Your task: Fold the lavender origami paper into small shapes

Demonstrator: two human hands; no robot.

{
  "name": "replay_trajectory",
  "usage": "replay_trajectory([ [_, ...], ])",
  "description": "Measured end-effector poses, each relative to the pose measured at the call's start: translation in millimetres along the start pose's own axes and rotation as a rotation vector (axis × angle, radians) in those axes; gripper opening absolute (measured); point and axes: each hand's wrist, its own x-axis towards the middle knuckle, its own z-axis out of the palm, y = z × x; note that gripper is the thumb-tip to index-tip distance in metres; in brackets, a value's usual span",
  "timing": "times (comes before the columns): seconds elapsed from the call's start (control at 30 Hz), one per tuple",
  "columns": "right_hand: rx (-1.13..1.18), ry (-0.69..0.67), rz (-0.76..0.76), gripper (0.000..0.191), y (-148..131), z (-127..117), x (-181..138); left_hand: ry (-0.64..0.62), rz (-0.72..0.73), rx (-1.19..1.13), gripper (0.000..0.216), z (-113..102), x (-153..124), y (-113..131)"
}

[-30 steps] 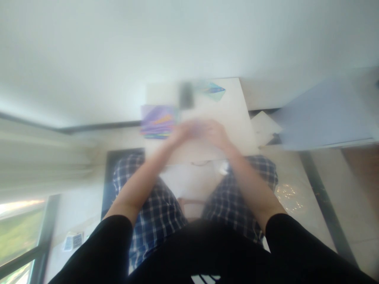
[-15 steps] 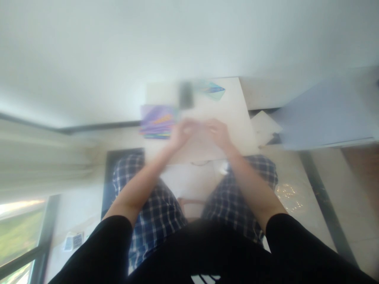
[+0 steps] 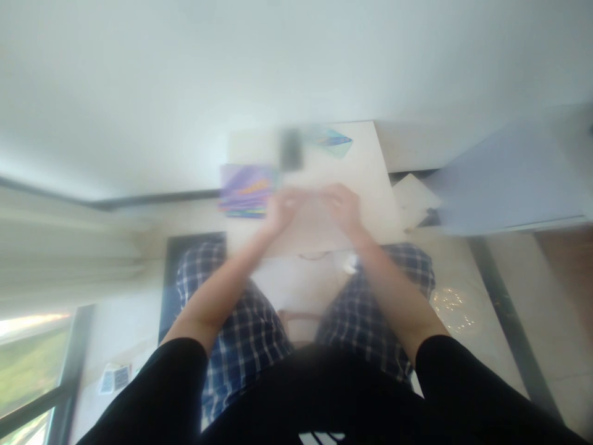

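The whole view is blurred. My left hand (image 3: 283,209) and my right hand (image 3: 343,206) rest close together on a small pale table (image 3: 370,161), over a pale sheet (image 3: 315,219) that lies between them. Both hands touch the sheet at its upper corners. Their fingers are too smeared to read. A purple stack of patterned paper (image 3: 246,190) lies just left of my left hand. A dark upright object (image 3: 291,148) stands behind the hands, and a teal folded paper piece (image 3: 334,141) lies at the far side of the table.
A large pale blue sheet or board (image 3: 509,179) fills the right side, with a white paper (image 3: 414,198) beside the table's right edge. My checked-trouser knees sit under the near table edge. A window (image 3: 32,364) shows at lower left.
My hands have drawn slightly apart over the pale sheet and are less smeared than a second ago. Everything else has stayed in place.
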Motion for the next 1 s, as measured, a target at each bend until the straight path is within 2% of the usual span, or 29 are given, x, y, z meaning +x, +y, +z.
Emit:
replay_trajectory([
  [0.37, 0.001, -0.042, -0.002, 0.018, -2.7, -2.4, 0.8, -0.080, 0.003, -0.190, 0.034, 3.4, 0.6, 0.9],
  [0.57, -0.011, -0.074, -0.031, 0.029, -2.3, -0.9, -1.1, -0.048, 0.034, -0.106, 0.022, 1.8, 0.0, 4.6],
  [0.7, 0.024, -0.065, -0.031, 0.033, -3.9, 0.0, -1.5, -0.048, 0.039, -0.163, 0.018, 3.6, 1.5, -0.4],
  [0.83, 0.067, -0.063, 0.021, 0.036, -6.8, 0.2, -2.0, -0.069, -0.002, -0.218, 0.020, 5.8, 2.0, -3.6],
  [1.0, 0.172, -0.085, 0.116, 0.037, -9.3, 2.5, -3.4, -0.084, -0.123, -0.288, 0.026, 5.7, 4.2, 0.3],
])
